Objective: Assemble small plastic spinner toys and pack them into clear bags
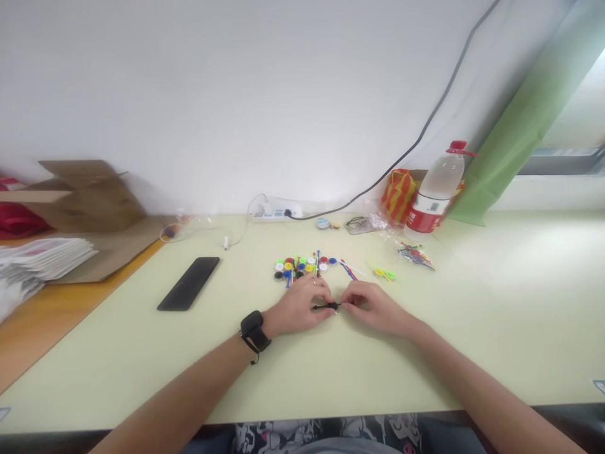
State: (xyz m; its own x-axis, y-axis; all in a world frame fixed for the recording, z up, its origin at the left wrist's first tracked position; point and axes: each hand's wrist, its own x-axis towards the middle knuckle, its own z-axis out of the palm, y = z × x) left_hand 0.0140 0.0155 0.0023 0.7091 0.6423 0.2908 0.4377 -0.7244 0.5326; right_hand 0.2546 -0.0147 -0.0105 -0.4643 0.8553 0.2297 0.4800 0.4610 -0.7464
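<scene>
Near the front middle of the table, my left hand (pixel 302 305) pinches a small black plastic piece (pixel 333 306) with a thin rod sticking out to the left. My right hand (pixel 373 308) closes thumb and fingers on the piece's right end, so both hands hold it just above the tabletop. Just beyond my fingers lies a loose cluster of small coloured plastic discs (pixel 288 267) with thin coloured sticks (pixel 348 270) among and beside them. Yellow and green plastic parts (pixel 385 274) lie to the right.
A black phone (pixel 189 284) lies left on the table (pixel 265 391). At the back are a power strip (pixel 278 211), a large water bottle (pixel 435 192) and a bag of coloured parts (pixel 416 256). A cardboard box (pixel 89 195) and stacked papers (pixel 45 257) occupy the far left.
</scene>
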